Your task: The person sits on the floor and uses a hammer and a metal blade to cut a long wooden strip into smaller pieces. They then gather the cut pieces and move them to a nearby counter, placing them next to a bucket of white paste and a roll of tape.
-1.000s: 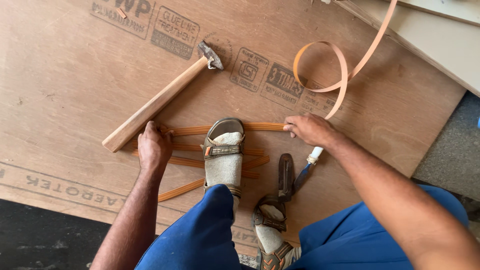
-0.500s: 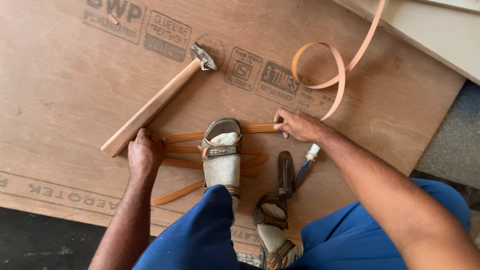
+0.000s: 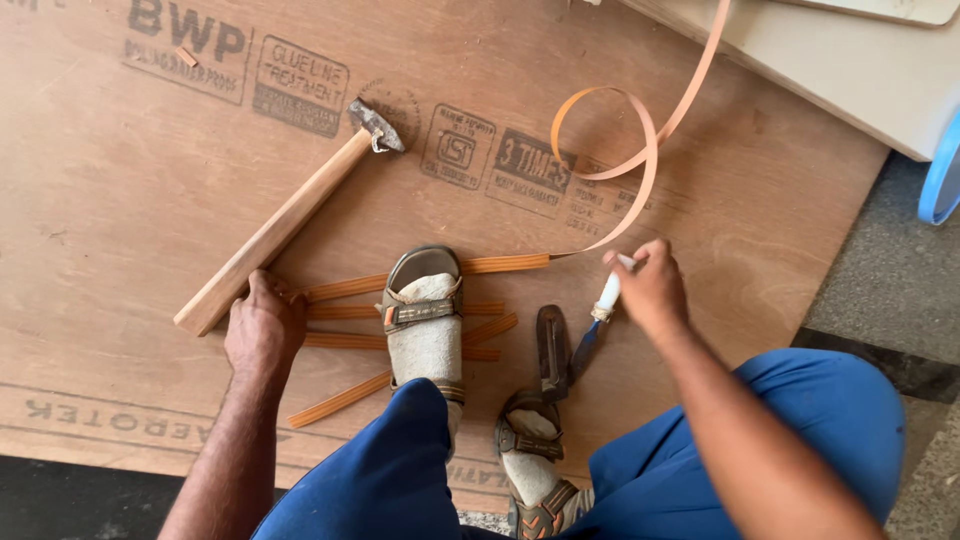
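Plywood (image 3: 150,180), a broad brown sheet with dark printed stamps, is lying flat on the floor and filling most of the view; a pale board (image 3: 830,70) is resting along its upper right edge, and grey floor is showing to the right. The person, in blue trousers, is standing on the sheet; the left sandalled foot (image 3: 425,320) is pressing down across a fan of orange edge strips (image 3: 340,290), and the right sandalled foot (image 3: 530,470) is sitting lower, near the sheet's near edge. The left hand (image 3: 265,330) is lying palm down with fingers curled, pressing on the left ends of those strips, just beside the butt of the wooden hammer (image 3: 290,225); whether it is touching the handle cannot be told. The hammer is lying diagonally, its metal head pointing up and right. The right hand (image 3: 650,290) is closing around the white handle of a small knife (image 3: 600,315), whose dark blade is pointing down and left toward the sheet, near the right foot. A long curling orange band (image 3: 640,150) is looping up from the topmost strip, just beside the right hand, and running off the top of the view.
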The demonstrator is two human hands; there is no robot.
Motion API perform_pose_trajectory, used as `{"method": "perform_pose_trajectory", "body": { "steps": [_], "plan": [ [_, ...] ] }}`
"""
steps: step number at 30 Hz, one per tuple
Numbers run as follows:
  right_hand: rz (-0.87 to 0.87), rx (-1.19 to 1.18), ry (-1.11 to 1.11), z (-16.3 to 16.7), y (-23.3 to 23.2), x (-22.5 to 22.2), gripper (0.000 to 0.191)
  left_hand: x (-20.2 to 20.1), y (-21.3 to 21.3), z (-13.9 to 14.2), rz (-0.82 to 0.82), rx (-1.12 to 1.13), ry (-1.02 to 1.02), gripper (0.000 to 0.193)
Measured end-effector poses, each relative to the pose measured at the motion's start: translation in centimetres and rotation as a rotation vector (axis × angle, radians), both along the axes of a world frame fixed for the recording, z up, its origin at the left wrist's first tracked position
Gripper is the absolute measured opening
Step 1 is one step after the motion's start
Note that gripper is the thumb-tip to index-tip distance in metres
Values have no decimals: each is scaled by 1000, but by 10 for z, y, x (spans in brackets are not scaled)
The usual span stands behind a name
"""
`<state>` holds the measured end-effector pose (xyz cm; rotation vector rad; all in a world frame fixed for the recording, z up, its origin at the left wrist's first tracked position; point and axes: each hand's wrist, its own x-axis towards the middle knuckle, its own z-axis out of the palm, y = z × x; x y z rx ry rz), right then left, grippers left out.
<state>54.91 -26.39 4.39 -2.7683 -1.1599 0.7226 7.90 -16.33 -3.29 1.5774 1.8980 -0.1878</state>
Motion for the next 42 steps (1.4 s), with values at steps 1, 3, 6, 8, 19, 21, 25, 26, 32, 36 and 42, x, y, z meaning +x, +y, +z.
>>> {"method": "perform_pose_trajectory", "body": {
  "steps": [1,3,6,8,19,21,25,26,32,36,42],
  "plan": [
    [121,72,-56,-2,-7,-7,38,0,0,0,5,-22,16,41],
    [401,182,-106,-11,-11,-17,42,1,1,-1,16,-59,55,45],
    [736,187,-170,-21,-6,-9,49,-1,2,-3,-14,31,5,31],
    [762,127,-303,-31,9,3,43,-2,2,-5,-11,-7,21,34],
    [-480,266,460,-23,81,56,40,-4,4,-7,1,-52,36,31],
    [-609,274,698,-14,94,57,35,-3,4,-6,8,-64,42,31],
    [-572,380,1064,8,116,64,52,-3,3,-4,-7,-32,27,32],
    [-548,378,1195,15,118,68,55,-4,3,-4,-5,-45,29,31],
    [-190,368,1950,57,113,92,51,-3,4,-4,-7,-71,36,33],
    [-18,495,2204,88,118,110,53,-2,4,-4,6,-77,28,33],
    [-133,977,1672,115,73,136,35,-4,5,-5,1,-88,34,35]
  ]
}}
